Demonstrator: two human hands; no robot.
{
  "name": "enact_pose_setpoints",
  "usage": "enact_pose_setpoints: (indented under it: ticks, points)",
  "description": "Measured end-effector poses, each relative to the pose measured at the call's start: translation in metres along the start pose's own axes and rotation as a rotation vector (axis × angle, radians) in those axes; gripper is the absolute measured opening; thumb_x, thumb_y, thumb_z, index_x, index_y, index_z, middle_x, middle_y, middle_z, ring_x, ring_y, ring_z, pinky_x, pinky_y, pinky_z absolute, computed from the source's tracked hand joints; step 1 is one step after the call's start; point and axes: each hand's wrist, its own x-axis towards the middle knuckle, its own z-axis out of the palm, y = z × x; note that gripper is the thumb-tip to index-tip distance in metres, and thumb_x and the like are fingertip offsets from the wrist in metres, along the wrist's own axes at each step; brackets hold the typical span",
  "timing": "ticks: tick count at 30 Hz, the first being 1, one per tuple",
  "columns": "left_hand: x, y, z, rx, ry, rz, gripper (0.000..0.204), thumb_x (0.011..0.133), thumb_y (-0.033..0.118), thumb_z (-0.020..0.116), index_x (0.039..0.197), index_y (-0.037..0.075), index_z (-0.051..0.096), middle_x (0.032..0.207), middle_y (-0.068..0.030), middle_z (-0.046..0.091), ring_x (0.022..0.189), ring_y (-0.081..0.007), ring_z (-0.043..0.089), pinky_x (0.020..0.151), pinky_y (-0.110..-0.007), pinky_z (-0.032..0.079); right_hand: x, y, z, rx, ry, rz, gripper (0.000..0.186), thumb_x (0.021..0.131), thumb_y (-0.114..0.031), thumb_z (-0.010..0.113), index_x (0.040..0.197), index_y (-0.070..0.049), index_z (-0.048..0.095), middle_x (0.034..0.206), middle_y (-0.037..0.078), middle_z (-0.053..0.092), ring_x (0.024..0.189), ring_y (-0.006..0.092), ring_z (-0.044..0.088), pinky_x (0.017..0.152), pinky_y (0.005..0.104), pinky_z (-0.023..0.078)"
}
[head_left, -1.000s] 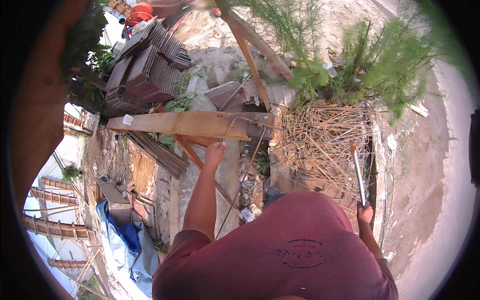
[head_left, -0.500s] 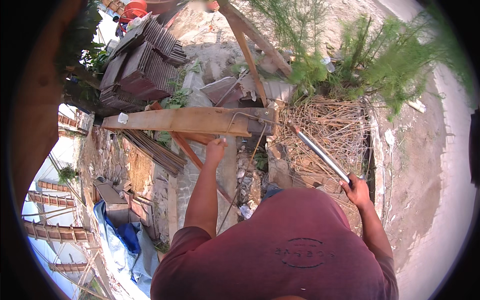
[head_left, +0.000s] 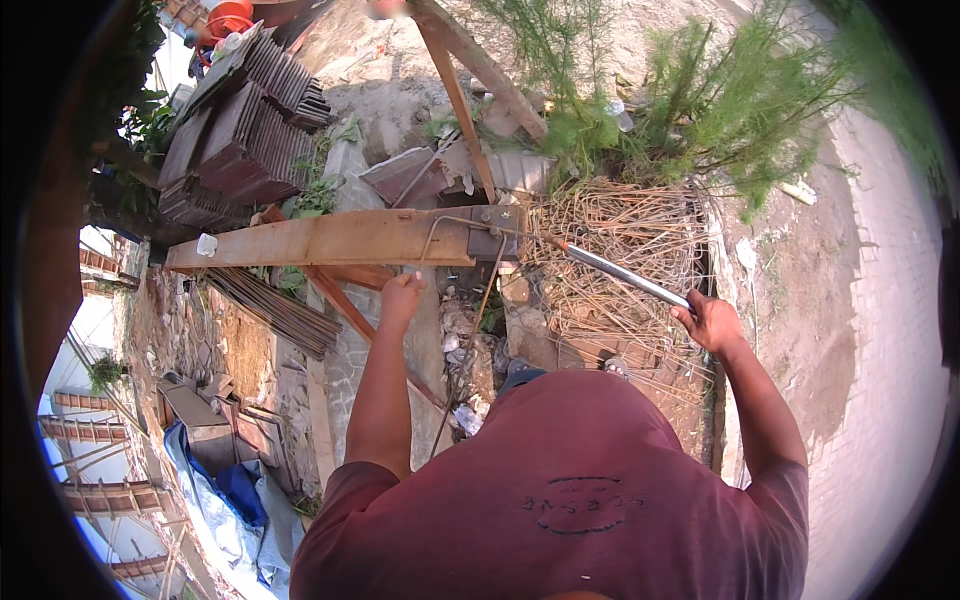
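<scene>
My right hand (head_left: 712,322) is wrapped around the lower end of a silver pipe handle (head_left: 630,277). The handle slants up and left to a thin rusty end that reaches the dark plate with pins (head_left: 495,235) on the wooden beam's right end. My left hand (head_left: 402,298) is closed on the end of a thin bent steel rod (head_left: 431,240), just in front of the beam (head_left: 330,238). From my fingers the rod rises over the beam, turns right to the pins, then runs down toward me. The exact contact at the pins is too small to make out.
A heap of bent rusty rods (head_left: 620,265) lies right of the beam. Straight rods (head_left: 275,312) lie under its left part. Stacked roof tiles (head_left: 250,140) stand at the far left, a green feathery bush (head_left: 700,110) at the far right. A blue tarp (head_left: 215,500) lies at lower left.
The silver handle has swung away from me to a flatter slant, with my right hand moving outward. My left hand keeps its grip on the rod. The whole view has shifted slightly.
</scene>
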Motion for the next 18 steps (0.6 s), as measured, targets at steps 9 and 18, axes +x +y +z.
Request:
enact_pose_setpoints:
  ticks: [9, 18]
  points:
    - [0.007, -0.011, 0.001, 0.062, 0.027, 0.073, 0.033, 0.089, 0.032, 0.060, 0.082, 0.000, 0.069, 0.059, -0.0067, 0.052, 0.057, -0.0142, 0.046, 0.056, -0.032, 0.039, -0.002, -0.022, -0.003, 0.001, -0.010, -0.012, 0.050, 0.088, -0.055, 0.050, 0.088, -0.005, 0.054, 0.072, 0.021, 0.061, 0.074, 0.0421, 0.060, 0.065, 0.0490, 0.046]
    - [0.000, -0.007, -0.001, 0.008, 0.026, -0.021, 0.034, 0.088, 0.033, 0.061, 0.083, 0.001, 0.069, 0.063, -0.0074, 0.057, 0.061, -0.0160, 0.051, 0.061, -0.033, 0.042, -0.032, -0.031, 0.028, 1.219, -0.313, -0.046, 0.050, 0.093, -0.050, 0.049, 0.068, -0.007, 0.047, 0.051, -0.002, 0.040, 0.043, 0.0093, 0.040, 0.041, 0.0264, 0.031]
